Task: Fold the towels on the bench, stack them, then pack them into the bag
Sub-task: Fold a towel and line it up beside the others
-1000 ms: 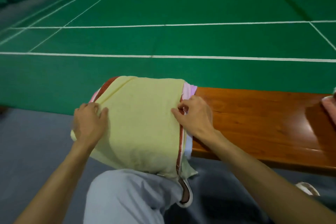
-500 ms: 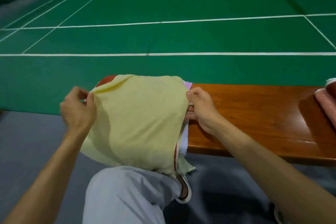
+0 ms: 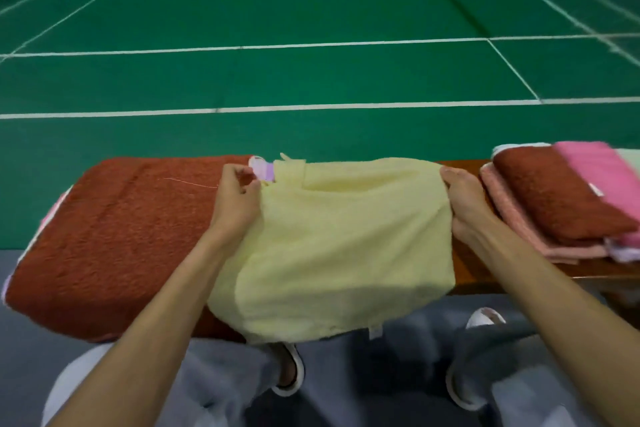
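the pale yellow towel [image 3: 339,239] lies spread across the wooden bench [image 3: 465,274], its near edge hanging over the front toward the person's knees. the left hand [image 3: 237,199] has its fingers curled in, pinching the towel's far left corner. the right hand [image 3: 464,206] clasps the far right corner, thumb on top, the other fingers hidden under the cloth. touching the towel's left side, a rust-red towel [image 3: 114,236] covers the bench end, with a bit of lilac cloth [image 3: 263,170] showing just by the left fingers. near the right hand sits a stack of folded towels [image 3: 554,204], rust-red, salmon and pink. green court floor [image 3: 311,80] lies beyond.
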The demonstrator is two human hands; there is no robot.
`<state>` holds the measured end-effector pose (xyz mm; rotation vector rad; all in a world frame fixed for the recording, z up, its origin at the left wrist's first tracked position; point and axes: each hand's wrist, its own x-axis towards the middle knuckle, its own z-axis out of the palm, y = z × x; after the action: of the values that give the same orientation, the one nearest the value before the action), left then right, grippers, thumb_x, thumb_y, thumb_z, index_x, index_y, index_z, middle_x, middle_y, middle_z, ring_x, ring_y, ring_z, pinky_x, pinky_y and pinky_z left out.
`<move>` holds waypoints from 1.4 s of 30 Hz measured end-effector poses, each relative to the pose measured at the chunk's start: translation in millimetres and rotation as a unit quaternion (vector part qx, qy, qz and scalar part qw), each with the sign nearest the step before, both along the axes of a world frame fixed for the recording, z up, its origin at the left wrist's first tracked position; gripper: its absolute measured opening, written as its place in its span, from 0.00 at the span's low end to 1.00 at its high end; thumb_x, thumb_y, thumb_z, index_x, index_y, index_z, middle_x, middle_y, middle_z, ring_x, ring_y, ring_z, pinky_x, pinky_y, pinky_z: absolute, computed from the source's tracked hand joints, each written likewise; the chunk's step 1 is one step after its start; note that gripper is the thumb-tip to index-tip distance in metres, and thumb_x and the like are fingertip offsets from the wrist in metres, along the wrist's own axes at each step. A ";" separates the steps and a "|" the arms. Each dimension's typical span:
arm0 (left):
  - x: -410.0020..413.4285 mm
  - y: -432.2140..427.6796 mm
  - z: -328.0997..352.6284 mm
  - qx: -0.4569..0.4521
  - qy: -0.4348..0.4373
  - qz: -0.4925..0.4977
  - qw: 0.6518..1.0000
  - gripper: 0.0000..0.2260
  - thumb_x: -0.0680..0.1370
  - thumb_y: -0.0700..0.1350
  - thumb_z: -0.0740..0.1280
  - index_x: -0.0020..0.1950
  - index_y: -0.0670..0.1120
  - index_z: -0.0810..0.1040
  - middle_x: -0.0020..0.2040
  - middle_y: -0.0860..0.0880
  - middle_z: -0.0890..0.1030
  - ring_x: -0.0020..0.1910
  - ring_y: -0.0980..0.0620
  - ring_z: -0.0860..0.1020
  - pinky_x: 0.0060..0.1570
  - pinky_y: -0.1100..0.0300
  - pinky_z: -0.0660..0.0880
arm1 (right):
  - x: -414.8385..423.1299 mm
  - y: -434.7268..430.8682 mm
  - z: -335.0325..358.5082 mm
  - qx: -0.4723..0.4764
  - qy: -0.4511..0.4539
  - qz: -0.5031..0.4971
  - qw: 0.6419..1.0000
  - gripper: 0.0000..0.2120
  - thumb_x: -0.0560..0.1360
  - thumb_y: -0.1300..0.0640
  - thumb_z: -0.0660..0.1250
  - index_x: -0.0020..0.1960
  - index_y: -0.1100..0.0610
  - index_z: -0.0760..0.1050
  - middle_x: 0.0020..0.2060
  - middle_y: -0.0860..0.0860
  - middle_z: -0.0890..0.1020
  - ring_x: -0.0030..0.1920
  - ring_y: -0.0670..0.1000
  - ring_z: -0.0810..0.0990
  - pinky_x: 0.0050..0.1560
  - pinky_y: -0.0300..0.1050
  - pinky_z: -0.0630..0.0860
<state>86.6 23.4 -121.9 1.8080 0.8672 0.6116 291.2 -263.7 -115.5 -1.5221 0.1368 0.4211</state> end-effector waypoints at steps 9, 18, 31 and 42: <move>24.4 -22.3 -11.5 0.057 0.007 0.011 0.998 0.16 0.82 0.36 0.59 0.50 0.52 0.84 0.50 0.44 0.85 0.45 0.48 0.80 0.44 0.57 0.71 | 24.8 -36.9 -1.3 -0.101 -0.054 -0.013 0.993 0.06 0.76 0.59 0.70 0.43 0.50 0.77 0.56 0.53 0.76 0.52 0.55 0.80 0.50 0.51 0.80; 21.8 -61.3 -6.4 0.372 0.142 -0.047 0.916 0.16 0.82 0.52 0.62 0.66 0.46 0.79 0.63 0.41 0.78 0.59 0.38 0.75 0.58 0.46 0.70 | -14.7 -30.3 3.1 -0.491 -0.366 0.045 0.790 0.12 0.76 0.54 0.69 0.55 0.56 0.69 0.47 0.55 0.79 0.48 0.60 0.77 0.45 0.55 0.75; 20.9 -107.2 -28.4 0.374 0.218 -0.324 0.841 0.26 0.86 0.61 0.44 0.85 0.57 0.50 0.85 0.53 0.44 0.83 0.52 0.38 0.82 0.48 0.43 | -54.3 4.7 -29.1 -0.483 -0.444 0.410 0.634 0.33 0.82 0.31 0.39 0.83 0.42 0.39 0.82 0.45 0.36 0.81 0.50 0.32 0.81 0.61 0.38; 10.5 -64.9 -29.8 0.363 0.262 -0.222 0.866 0.34 0.83 0.63 0.44 0.85 0.49 0.48 0.85 0.45 0.45 0.84 0.48 0.41 0.80 0.53 0.38 | -4.9 -57.1 -32.3 -0.569 -0.390 0.315 0.652 0.38 0.82 0.32 0.38 0.84 0.54 0.38 0.82 0.49 0.38 0.82 0.53 0.35 0.82 0.56 0.41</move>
<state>97.1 -41.5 -151.7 2.8409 0.5343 0.1232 286.3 -320.7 -147.9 -2.8880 -1.0511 0.1327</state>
